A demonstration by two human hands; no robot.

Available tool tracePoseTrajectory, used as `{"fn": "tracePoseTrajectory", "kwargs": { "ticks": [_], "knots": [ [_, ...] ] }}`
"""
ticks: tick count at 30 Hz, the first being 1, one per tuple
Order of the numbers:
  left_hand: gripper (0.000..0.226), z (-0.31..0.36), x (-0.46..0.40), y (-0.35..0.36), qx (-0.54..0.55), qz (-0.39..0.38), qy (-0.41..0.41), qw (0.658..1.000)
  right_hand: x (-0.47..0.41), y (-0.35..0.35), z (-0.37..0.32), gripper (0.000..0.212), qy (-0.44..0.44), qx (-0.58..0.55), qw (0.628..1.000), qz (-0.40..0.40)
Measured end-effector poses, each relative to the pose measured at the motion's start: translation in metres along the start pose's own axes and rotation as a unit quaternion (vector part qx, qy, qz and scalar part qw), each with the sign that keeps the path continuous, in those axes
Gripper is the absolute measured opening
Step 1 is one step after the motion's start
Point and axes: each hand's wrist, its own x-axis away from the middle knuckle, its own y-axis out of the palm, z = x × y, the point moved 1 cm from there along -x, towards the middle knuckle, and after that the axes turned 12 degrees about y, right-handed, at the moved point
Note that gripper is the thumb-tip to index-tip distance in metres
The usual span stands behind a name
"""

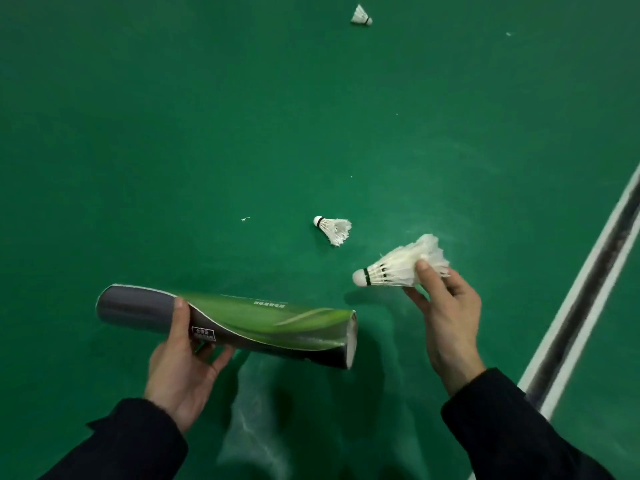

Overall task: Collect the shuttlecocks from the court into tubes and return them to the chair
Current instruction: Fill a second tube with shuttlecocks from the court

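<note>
Leftmost, a cardboard shuttlecock tube [228, 323], grey at its far-left end and green along the body, is held nearly level above the green court floor [173, 133]. It is gripped by the left hand [183, 368] from beneath, near the grey end: the thumb is laid over the top of the tube and the fingers [221, 356] are curled round its underside, closed on it. The tube's right end [351, 342] is open and is turned toward the right hand; pale material shows just inside the mouth, but what it holds cannot be told.

Just right of the open mouth, apart from it, a white feather shuttlecock [398, 270] is held in the air with its cork pointed left toward the tube. It is pinched at the feather skirt by the right hand [450, 317], thumb on the near side and fingertips [414, 296] below, the remaining fingers loosely spread.

On the floor beyond, a second shuttlecock [333, 229] lies on its side between the two hands, and a third shuttlecock [361, 16] lies well away at the top. A white court line [588, 289] is seen at far right.
</note>
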Motion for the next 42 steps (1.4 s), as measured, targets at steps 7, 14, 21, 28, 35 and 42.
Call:
{"fn": "tracePoseTrajectory", "kwargs": {
  "ticks": [7,14,21,28,35,42],
  "knots": [
    [0.047,0.002,-0.009,-0.018,0.042,0.050,-0.016,0.998,0.077,0.008,-0.016,0.033,-0.056,-0.103,0.992,-0.048],
    [0.048,0.005,-0.003,-0.013,0.063,0.036,0.001,0.997,0.103,0.041,0.001,0.020,-0.129,0.096,0.974,-0.161],
    [0.046,0.006,-0.002,-0.016,0.068,0.046,0.008,0.997,0.097,0.040,0.013,0.037,-0.144,0.251,0.933,-0.213],
    [0.045,-0.001,-0.001,-0.016,0.062,0.051,0.003,0.997,0.094,0.043,0.011,0.029,-0.106,0.265,0.918,-0.274],
    [0.054,0.003,0.004,-0.014,0.052,0.013,0.028,0.998,0.094,0.042,0.017,0.031,-0.043,0.150,0.954,-0.256],
    [0.104,0.032,-0.034,-0.050,0.055,0.123,0.076,0.988,0.078,0.028,0.015,0.024,0.024,0.107,0.978,-0.177]
  ]
}}
